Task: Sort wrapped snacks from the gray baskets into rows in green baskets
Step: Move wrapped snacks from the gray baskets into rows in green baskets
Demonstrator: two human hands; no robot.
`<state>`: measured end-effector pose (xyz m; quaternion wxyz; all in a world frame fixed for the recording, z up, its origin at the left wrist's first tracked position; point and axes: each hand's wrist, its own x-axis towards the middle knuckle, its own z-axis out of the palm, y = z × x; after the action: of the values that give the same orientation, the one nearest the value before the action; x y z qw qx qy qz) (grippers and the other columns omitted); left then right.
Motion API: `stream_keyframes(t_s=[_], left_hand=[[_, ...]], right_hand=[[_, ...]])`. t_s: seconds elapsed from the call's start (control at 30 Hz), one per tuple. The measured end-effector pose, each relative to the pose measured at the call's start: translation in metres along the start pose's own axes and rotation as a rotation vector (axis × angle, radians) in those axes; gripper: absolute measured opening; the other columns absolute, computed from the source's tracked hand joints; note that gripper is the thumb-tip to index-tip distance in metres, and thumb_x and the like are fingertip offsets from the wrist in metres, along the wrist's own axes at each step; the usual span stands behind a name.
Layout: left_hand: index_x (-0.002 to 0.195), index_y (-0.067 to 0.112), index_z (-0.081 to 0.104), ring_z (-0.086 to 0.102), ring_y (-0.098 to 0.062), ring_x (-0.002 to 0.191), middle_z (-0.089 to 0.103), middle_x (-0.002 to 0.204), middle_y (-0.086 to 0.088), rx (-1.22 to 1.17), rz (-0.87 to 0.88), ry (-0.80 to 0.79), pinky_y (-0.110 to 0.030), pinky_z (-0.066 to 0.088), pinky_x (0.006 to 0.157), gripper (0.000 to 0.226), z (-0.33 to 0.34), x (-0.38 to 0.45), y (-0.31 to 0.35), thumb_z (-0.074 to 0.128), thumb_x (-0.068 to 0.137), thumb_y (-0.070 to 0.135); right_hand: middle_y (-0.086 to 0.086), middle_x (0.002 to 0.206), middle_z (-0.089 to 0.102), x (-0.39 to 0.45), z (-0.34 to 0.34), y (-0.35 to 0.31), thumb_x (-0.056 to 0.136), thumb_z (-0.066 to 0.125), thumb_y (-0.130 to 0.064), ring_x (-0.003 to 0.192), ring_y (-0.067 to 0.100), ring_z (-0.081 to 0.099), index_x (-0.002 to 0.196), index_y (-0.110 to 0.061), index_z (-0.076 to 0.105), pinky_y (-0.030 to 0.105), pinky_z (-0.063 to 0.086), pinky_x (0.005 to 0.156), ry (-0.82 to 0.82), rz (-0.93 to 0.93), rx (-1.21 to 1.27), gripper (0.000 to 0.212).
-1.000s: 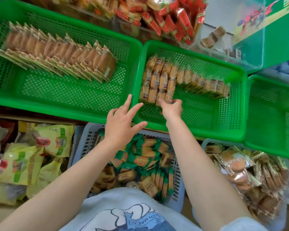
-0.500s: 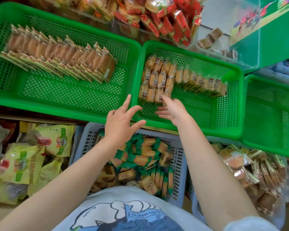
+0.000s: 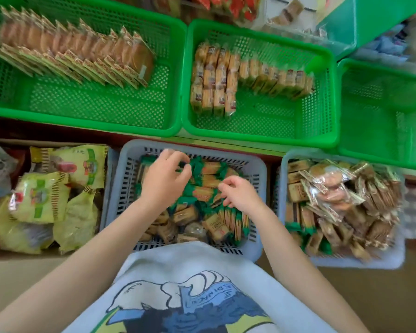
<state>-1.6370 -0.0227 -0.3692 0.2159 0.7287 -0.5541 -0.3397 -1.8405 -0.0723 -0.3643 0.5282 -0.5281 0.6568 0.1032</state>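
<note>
Left hand (image 3: 165,181) over far-left part of middle gray basket (image 3: 258,169), fingers curled down onto green-wrapped snacks (image 3: 203,182); fingertips at the wrappers, blurred, can't tell whether pinching one or only touching. Right hand (image 3: 241,194) just right of it, same basket, fingers loosely curled and a little spread, tips at the green wrappers; nothing plainly gripped, can't tell.

Containers, left to right:
- Near left: cardboard box (image 3: 51,141) with yellow-green snack bags (image 3: 42,195) piled loose.
- Far left: green basket (image 3: 87,116), one slanted row of clear-wrapped round cakes (image 3: 82,50) along far side, near half bare mesh.
- Near middle: the gray basket under both hands. Green-ended cracker packs heaped in far half, tan wrapped bars (image 3: 187,216) in near half, unsorted.
- Far middle: second green basket (image 3: 259,134). Tan biscuit packs (image 3: 214,85) stacked in short columns at left, row of same packs (image 3: 276,80) running right along middle. Near strip bare.
- Near right: second gray basket (image 3: 360,261), mixed pile: clear-wrapped round cookies (image 3: 332,181) on top, tan bars around them, a few green wrappers at near-left corner.
- Far right: third green basket (image 3: 382,111), only mesh floor showing, right part cut by frame edge.
- Far edge, behind green baskets: red-wrapped snacks (image 3: 228,6) in clear bin, partly out of frame.

Light shirt with printed graphic (image 3: 190,296) at near edge between forearms.
</note>
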Motion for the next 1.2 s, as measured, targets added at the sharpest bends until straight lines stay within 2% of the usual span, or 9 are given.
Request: stream_keyframes(t_s=[0.1,0.23,0.4,0.53,0.67,0.8,0.93,1.13,1.2], left_hand=[[0.122,0.023,0.064,0.060,-0.010,0.093,0.068,0.115,0.005,0.014,-0.157,-0.359,-0.029,0.050,0.073,0.026,0.016,-0.029,-0.018,0.049,0.104,0.034],[0.127,0.022,0.063,0.054,-0.006,0.093,0.067,0.117,0.006,0.046,-0.194,-0.514,-0.016,0.041,0.064,0.031,0.029,-0.053,-0.040,0.048,0.104,0.036],[0.126,0.022,0.063,0.055,-0.011,0.092,0.059,0.104,0.009,-0.001,-0.268,-0.507,-0.029,0.044,0.073,0.029,0.033,-0.059,-0.048,0.049,0.103,0.035],[0.126,0.023,0.063,0.061,-0.013,0.096,0.067,0.115,0.003,-0.112,-0.360,-0.519,-0.027,0.046,0.072,0.029,0.037,-0.061,-0.055,0.051,0.102,0.036],[0.135,0.023,0.052,0.070,-0.012,0.094,0.068,0.118,0.001,-0.392,-0.544,-0.539,-0.034,0.059,0.080,0.048,0.039,-0.065,-0.063,0.057,0.096,0.051],[0.149,0.029,0.035,0.074,-0.018,0.094,0.064,0.127,-0.006,-0.653,-0.573,-0.542,-0.038,0.062,0.078,0.070,0.040,-0.070,-0.065,0.067,0.091,0.049],[0.136,0.027,0.046,0.076,-0.029,0.089,0.064,0.124,-0.014,-0.716,-0.603,-0.489,-0.050,0.062,0.077,0.055,0.035,-0.070,-0.080,0.075,0.089,0.025],[0.106,0.018,0.058,0.072,-0.031,0.097,0.068,0.114,-0.017,-0.723,-0.725,-0.429,-0.042,0.063,0.072,0.024,0.026,-0.080,-0.110,0.073,0.089,0.012],[0.103,0.017,0.056,0.070,-0.031,0.101,0.068,0.115,-0.018,-0.736,-0.745,-0.419,-0.039,0.063,0.070,0.019,0.027,-0.082,-0.115,0.070,0.091,0.011]], right_hand=[[0.007,0.128,0.059,0.019,0.044,0.044,0.100,0.056,-0.038,0.096,0.026,0.065,0.131,-0.014,0.052,0.041,0.053,0.080,-0.124,0.117,-0.272,0.040],[0.014,0.135,0.048,0.026,0.092,0.091,0.087,0.072,-0.040,0.115,0.031,0.053,0.137,-0.011,0.041,0.043,0.052,0.090,-0.073,0.112,-0.523,0.065],[0.015,0.138,0.046,0.024,0.098,0.112,0.080,0.076,-0.043,0.125,0.034,0.047,0.139,-0.012,0.042,0.045,0.049,0.097,0.023,0.166,-0.450,0.074],[0.008,0.117,0.062,0.013,0.087,0.106,0.083,0.077,-0.027,0.099,0.023,0.059,0.109,-0.016,0.051,0.035,0.052,0.082,-0.009,0.176,-0.148,0.038],[-0.001,0.124,0.053,-0.003,0.082,0.070,0.080,0.081,-0.032,0.106,0.017,0.054,0.129,-0.018,0.049,0.032,0.044,0.083,0.039,-0.025,0.022,0.061],[-0.004,0.126,0.051,-0.018,0.092,0.040,0.080,0.080,-0.043,0.110,0.012,0.053,0.129,-0.028,0.054,0.024,0.045,0.082,-0.133,-0.188,0.101,0.058],[-0.010,0.117,0.060,-0.015,0.091,0.051,0.091,0.067,-0.047,0.114,0.014,0.057,0.124,-0.027,0.064,0.030,0.047,0.091,-0.066,-0.103,0.153,0.038],[0.001,0.134,0.052,-0.001,0.123,0.086,0.083,0.081,-0.033,0.122,0.020,0.051,0.130,-0.024,0.061,0.030,0.044,0.093,-0.267,0.046,-0.141,0.053],[0.003,0.134,0.052,0.002,0.137,0.092,0.081,0.082,-0.029,0.120,0.022,0.052,0.126,-0.024,0.063,0.029,0.042,0.090,-0.214,0.072,-0.127,0.049]])
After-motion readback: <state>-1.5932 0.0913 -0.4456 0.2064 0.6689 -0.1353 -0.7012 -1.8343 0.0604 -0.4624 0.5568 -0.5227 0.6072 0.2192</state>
